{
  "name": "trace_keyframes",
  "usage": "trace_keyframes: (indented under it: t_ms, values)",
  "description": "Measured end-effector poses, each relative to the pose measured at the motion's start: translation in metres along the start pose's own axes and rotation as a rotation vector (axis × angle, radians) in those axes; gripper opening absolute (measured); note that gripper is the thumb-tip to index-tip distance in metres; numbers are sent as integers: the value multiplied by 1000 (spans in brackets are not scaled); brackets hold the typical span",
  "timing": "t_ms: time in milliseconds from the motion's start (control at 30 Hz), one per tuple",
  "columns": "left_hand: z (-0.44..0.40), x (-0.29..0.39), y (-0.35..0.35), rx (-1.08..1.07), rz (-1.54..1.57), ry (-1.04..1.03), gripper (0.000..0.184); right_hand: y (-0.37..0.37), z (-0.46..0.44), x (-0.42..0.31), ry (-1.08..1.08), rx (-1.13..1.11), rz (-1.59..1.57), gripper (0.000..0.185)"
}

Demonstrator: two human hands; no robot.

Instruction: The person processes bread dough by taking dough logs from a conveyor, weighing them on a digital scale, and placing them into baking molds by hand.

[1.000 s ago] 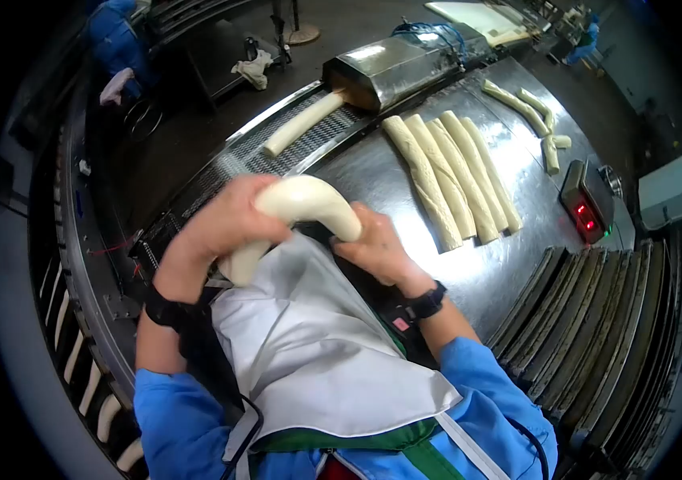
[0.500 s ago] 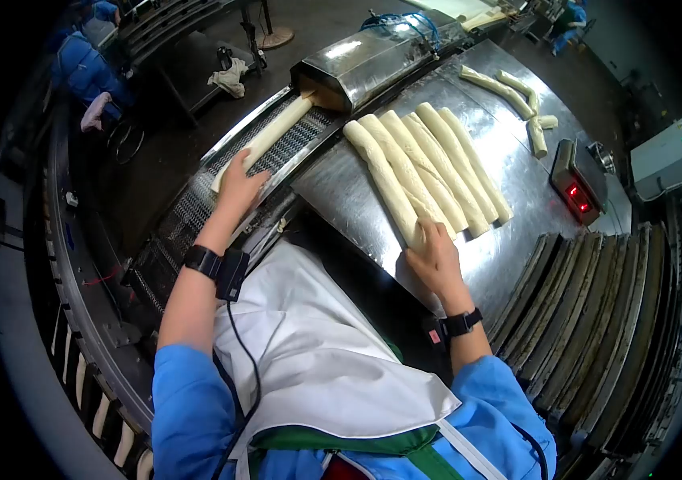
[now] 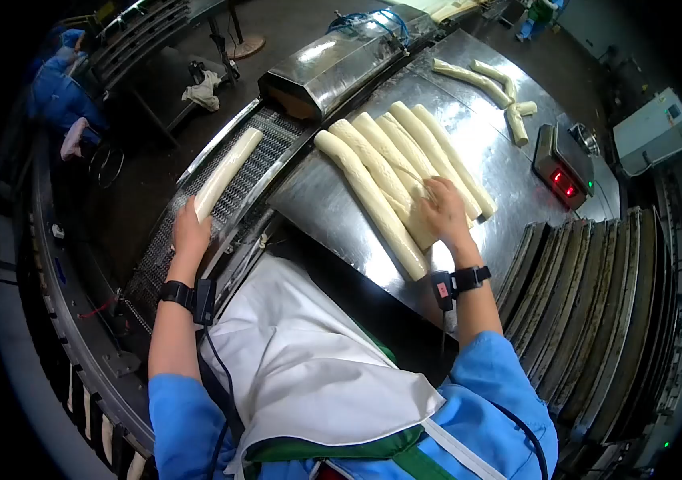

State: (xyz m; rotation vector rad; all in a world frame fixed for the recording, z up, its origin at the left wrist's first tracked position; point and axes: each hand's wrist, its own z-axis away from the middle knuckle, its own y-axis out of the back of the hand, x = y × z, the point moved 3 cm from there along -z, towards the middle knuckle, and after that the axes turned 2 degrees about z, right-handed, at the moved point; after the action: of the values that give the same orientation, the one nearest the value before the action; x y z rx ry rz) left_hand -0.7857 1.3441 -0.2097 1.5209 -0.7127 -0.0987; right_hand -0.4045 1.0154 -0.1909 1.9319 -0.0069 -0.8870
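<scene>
Plainly visible from my distant post, the left hand is narrowed about the near end of a dough roll, fingers to 1 side and thumb to the other. This roll lies lengthwise on a mesh belt, which runs beside the left edge of a steel counter. At the belt's far end I note a metal cover; the roll lies apart from it.

On the counter I count 6 pieces in a slanting row of rolls, laid side by side. The leftmost reaches closest to the counter's front edge. The right hand rests over the near part of this row, fingers bent; I cannot tell whether it grips or only touches.

Toward the counter's far right corner I see short dough pieces, some touching. Nearer, at the right edge, stands a scale with lit red digits. Just beside the near right corner are dark trays, packed closely together. I observe 1 strap on each wrist and, below the hands, a white apron.
</scene>
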Motion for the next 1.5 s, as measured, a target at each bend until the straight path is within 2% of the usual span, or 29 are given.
trace_keyframes:
  t_ms: [100,167,233,267,333,367,400,433,467,533,600,633,700,733,767,833,900,967,1033,1067,1100,1167,1200,1233,1267,1300,1367,1433,1500]
  values:
    - [-4,14,9,-28,-110,25,55,-31,-13,1,105,29,59,39]
    - [1,36,3,-385,627,410,49,-32,-23,3,131,62,76,40]
    - [16,68,-14,-377,1100,453,44,-26,-34,3,-33,16,64,43]
    - [24,101,-8,-417,1038,439,42,-22,-36,1,54,127,79,35]
    - [36,138,-43,-453,1003,245,46,-15,-46,3,34,121,215,31]
    - [42,160,-58,-480,780,179,52,-12,-50,4,21,115,346,29]
    - [53,179,-74,-355,607,-59,56,-10,-51,7,24,111,347,29]
    - [61,191,-98,-509,674,-75,61,-9,-51,16,-84,55,273,30]
    - [72,210,-107,-816,930,101,62,-8,-51,24,-192,-4,197,32]
    - [84,235,-85,-825,1167,306,67,-3,-48,23,-126,-72,133,37]
    - [87,236,-84,-837,1312,398,74,-9,-42,26,-32,-81,116,55]
    - [89,234,-83,-823,1312,414,74,-14,-43,33,-22,-94,106,55]
    - [97,235,-80,-898,1526,420,75,-19,-48,38,-189,-152,-133,70]
    - [101,232,-74,-942,1622,410,75,-14,-49,35,-371,-258,-210,76]
    - [104,232,-69,-935,1697,416,74,4,-53,6,-549,-501,-458,76]
    - [110,223,-73,-894,1810,424,70,-14,-58,54,-545,-476,-716,74]
    - [109,214,-78,-877,1899,439,66,-2,-53,33,-618,-471,-783,74]
    - [109,207,-77,-845,1994,490,58,-7,-47,16,-579,-449,-745,73]
    - [109,207,-69,-764,2063,553,53,-11,-43,-1,-412,-340,-429,74]
    - [111,209,-68,-747,2072,549,53,-20,-42,8,-559,-334,-598,68]
    - [110,212,-65,-767,2047,503,52,-28,-42,27,-544,-343,-594,68]
    - [106,213,-66,-767,2024,432,52,-37,-40,67,-584,-342,-970,53]
    - [100,206,-75,-824,1999,490,53,-22,-45,20,-775,-389,-729,38]
    - [100,204,-84,-859,1971,534,55,-27,-44,18,-879,-508,-726,34]
    - [100,205,-77,-821,1898,636,59,-30,-37,-9,-922,-474,-800,34]
    - [96,201,-78,-863,1939,586,59,-33,-25,-35,-965,-444,-872,34]
    - [94,183,-71,-939,1890,623,54,-73,-9,-5,-972,-542,-998,38]
    - [100,151,-100,-914,1923,586,48,-83,8,-12,-796,-529,-1093,37]
    - [108,137,-53,-827,1901,576,45,-91,11,-45,-898,-746,-1125,28]
